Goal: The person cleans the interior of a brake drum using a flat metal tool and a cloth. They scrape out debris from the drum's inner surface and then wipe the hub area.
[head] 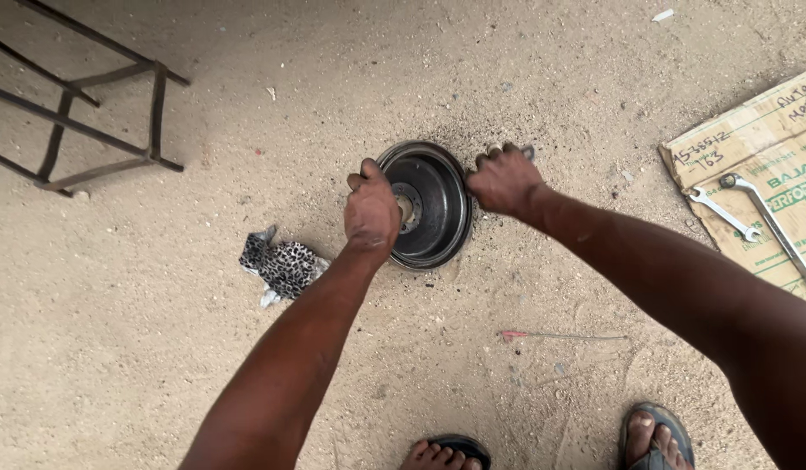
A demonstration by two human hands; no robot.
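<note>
I hold the brake drum (433,204) tilted on the sand (159,348), left hand (371,211) clamped on its near-left rim. My right hand (505,180) is fisted on the far-right rim; I'd keep both grips level.

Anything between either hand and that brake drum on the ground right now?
Nothing visible. The left hand grips the brake drum at its left rim and the right hand rests at its right rim. The spotted rag lies apart, to the left.

Flattened brown cardboard box (751,165) (green and handwritten markings) on sand, far right
</note>
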